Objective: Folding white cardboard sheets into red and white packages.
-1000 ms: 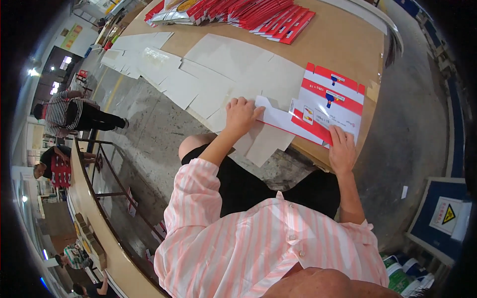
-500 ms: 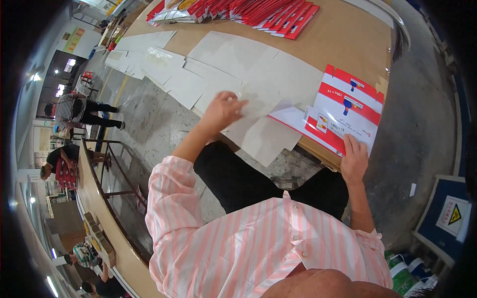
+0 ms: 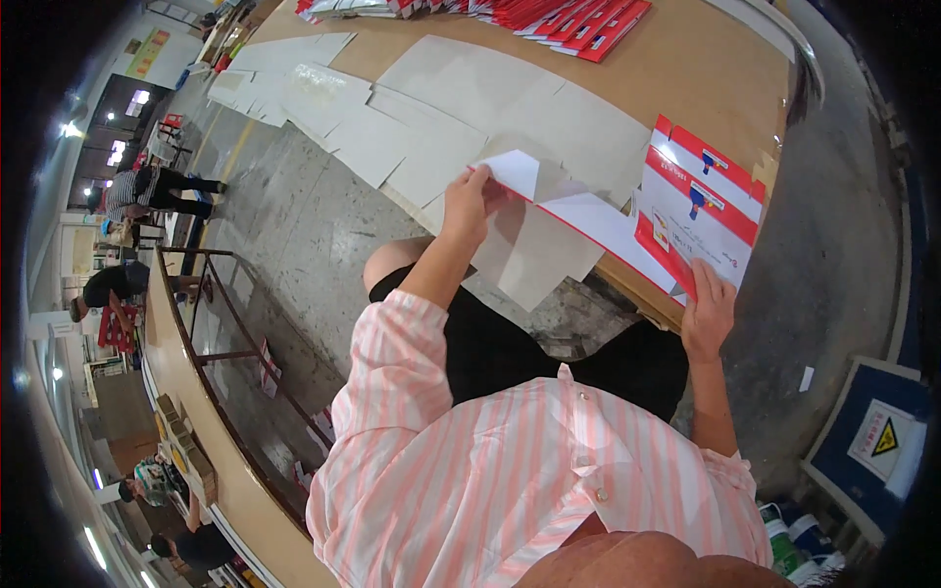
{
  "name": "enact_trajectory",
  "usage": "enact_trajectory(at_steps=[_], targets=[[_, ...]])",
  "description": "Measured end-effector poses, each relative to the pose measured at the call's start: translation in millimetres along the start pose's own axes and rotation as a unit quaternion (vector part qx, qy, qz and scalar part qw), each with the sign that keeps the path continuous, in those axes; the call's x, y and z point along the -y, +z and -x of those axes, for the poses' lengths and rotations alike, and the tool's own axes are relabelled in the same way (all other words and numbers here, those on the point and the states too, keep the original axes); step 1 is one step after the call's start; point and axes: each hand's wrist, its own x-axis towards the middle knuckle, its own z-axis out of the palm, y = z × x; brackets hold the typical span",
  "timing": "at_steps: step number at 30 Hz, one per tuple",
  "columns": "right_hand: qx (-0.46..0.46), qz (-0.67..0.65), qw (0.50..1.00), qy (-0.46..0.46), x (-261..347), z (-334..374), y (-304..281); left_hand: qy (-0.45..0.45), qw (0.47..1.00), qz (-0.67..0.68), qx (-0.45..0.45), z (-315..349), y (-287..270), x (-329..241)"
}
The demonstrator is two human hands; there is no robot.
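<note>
A red-and-white printed cardboard carton (image 3: 691,211) lies partly unfolded at the table's right end. Its near panel stretches to the left, showing a plain white inner face with a red edge. My left hand (image 3: 468,208) pinches the left end of that panel, close to the near table edge. At the carton's near right corner, my right hand (image 3: 708,314) grips the edge, fingers bent over the printed face and the near red strip tilted up. Under and beside the carton are several flat white cardboard sheets (image 3: 431,137), overlapping along the table.
A spread stack of folded red-and-white cartons (image 3: 588,27) is at the table's (image 3: 720,78) far side. A second long table (image 3: 196,372) stands at left, with co-workers (image 3: 118,294) beyond it. A blue board with a warning sign (image 3: 877,436) is at lower right.
My left hand has moved right and taken hold of the carton's left end, lifting and opening the panel. My right hand has stayed at the near corner, now bending up the near strip.
</note>
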Motion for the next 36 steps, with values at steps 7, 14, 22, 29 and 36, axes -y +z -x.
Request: enact_trajectory(at_steps=[7,14,22,29,36], targets=[[0.067,0.065,0.995,-0.034,13,-15,-15,0.41,0.783,-0.445,0.143,31,34,3],[0.103,0.083,0.991,-0.018,9,-11,-2,0.447,0.526,-0.684,0.236,23,54,11],[0.048,0.097,0.993,-0.054,11,-9,9,0.522,0.54,-0.649,0.123,10,61,60],[-0.058,-0.184,0.98,-0.051,43,4,2,0.373,0.525,-0.742,0.186,-12,102,19],[0.087,-0.813,0.371,0.441,80,45,13,0.361,0.592,-0.631,0.349,41,117,35]])
